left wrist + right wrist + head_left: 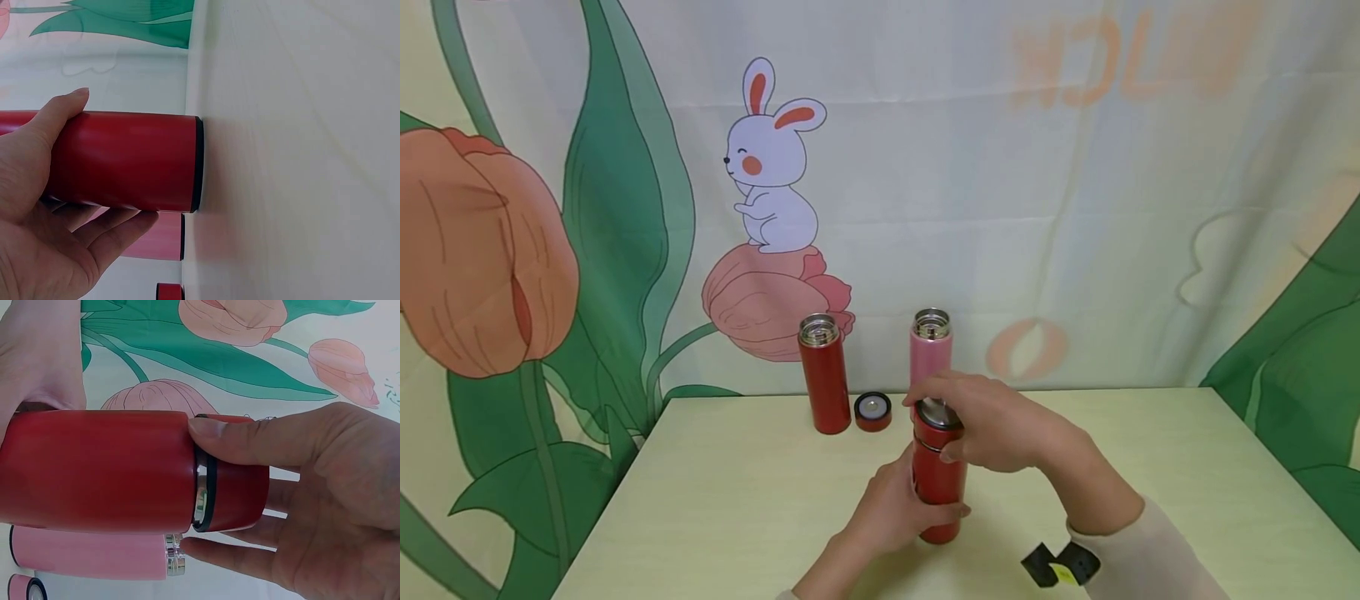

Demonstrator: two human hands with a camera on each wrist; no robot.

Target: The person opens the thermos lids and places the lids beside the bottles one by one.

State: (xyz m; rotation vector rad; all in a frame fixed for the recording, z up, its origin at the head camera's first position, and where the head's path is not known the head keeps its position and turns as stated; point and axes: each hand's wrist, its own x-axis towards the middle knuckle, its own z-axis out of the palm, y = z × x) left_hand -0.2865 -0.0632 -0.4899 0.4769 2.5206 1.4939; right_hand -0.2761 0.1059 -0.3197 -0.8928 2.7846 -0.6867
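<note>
A red thermos flask [938, 483] stands upright near the middle of the table, its black base at the tabletop. My left hand [891, 504] holds its body from the left, thumb and fingers on opposite sides, as the left wrist view also shows. On top is a red lid [240, 478] with a silver cap. My right hand [992, 421] grips this lid from above, thumb near the seam. A strip of silver metal [201, 487] and a black ring show between lid and body in the right wrist view. How tightly the lid sits I cannot tell.
Behind stands an open pink thermos flask [930, 350], partly hidden by my right hand. Another open red flask [825, 383] is at the back left, with a red lid [872, 412] beside it. A pink lid [24, 589] shows in the right wrist view. A printed curtain [925, 167] hangs behind the table.
</note>
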